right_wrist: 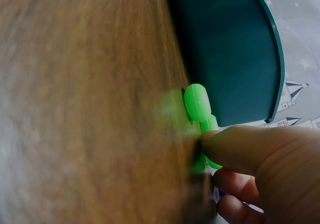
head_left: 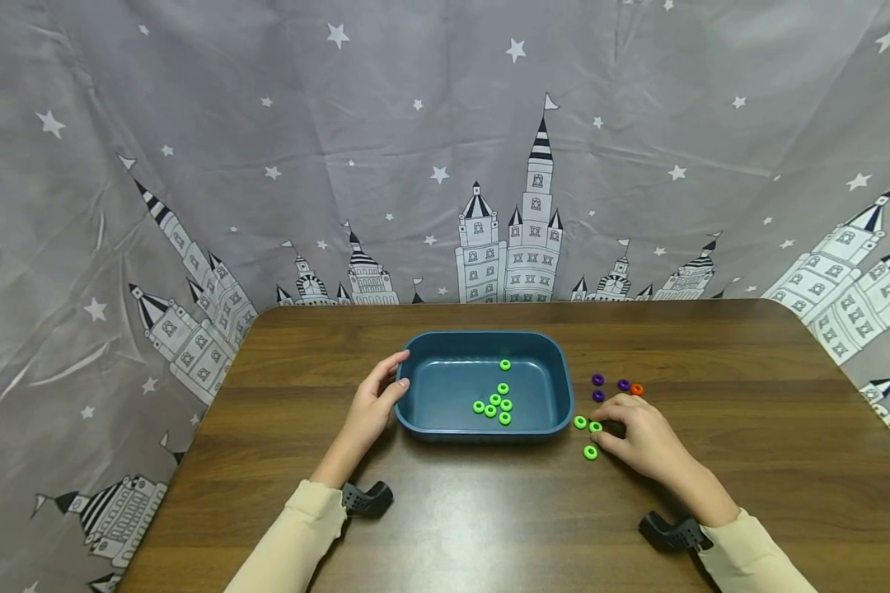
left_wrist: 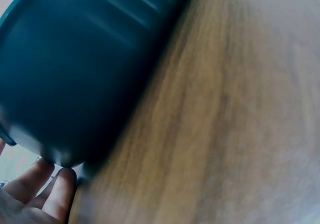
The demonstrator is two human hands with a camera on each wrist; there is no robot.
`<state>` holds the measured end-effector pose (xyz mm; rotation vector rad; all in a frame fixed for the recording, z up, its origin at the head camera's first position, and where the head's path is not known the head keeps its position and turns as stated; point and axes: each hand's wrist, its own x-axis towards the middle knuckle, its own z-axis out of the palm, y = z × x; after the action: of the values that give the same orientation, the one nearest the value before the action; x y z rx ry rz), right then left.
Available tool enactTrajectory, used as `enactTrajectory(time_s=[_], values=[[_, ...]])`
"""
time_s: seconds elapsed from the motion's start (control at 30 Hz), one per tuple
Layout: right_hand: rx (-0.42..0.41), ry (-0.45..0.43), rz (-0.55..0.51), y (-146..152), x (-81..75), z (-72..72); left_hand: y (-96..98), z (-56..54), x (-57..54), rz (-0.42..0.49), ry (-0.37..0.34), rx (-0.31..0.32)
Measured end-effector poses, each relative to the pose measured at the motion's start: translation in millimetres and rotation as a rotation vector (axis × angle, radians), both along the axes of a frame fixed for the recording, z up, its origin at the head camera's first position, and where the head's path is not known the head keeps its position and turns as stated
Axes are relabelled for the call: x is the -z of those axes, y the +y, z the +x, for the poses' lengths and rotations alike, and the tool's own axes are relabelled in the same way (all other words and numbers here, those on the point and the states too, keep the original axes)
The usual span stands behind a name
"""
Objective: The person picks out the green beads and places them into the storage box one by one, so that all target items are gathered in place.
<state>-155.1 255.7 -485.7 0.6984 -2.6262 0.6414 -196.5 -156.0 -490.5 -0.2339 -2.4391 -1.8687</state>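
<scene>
A dark blue bin (head_left: 482, 431) stands on the table with several small green rings (head_left: 505, 418) inside. At its left end, my left hand (head_left: 374, 403) rests with extended fingers against the outer wall; in the left wrist view, the fingertips (left_wrist: 65, 176) touch that wall low down. Right of the bin, my right hand (head_left: 645, 436) pinches a green ring (head_left: 596, 427) between thumb and fingers at the tabletop. Two more green rings lie beside it, one nearer the bin (head_left: 580, 422) and another toward the front (head_left: 590, 452). The right wrist view shows the thumb (right_wrist: 235, 143) against the pinched ring.
Just behind the right hand lie three purple rings (head_left: 598, 380) and an orange ring (head_left: 637, 389). The wooden table (head_left: 267, 461) reaches back to a grey curtain (head_left: 386, 123) printed with castles and stars. Each wrist wears a black camera mount (head_left: 367, 499).
</scene>
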Motion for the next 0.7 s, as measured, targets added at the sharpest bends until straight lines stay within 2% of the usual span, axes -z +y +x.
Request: enactTrajectory(time_s=[0.3,0.7], values=[[-0.002,0.008,-0.003,1.0,3.4,-1.3,0.4,-0.2,0.1,0.005,0.006,-0.005],[-0.014,0.005,-0.031,1.7,-1.0,-1.4,0.5,-0.5,0.8,0.005,0.022,-0.001]])
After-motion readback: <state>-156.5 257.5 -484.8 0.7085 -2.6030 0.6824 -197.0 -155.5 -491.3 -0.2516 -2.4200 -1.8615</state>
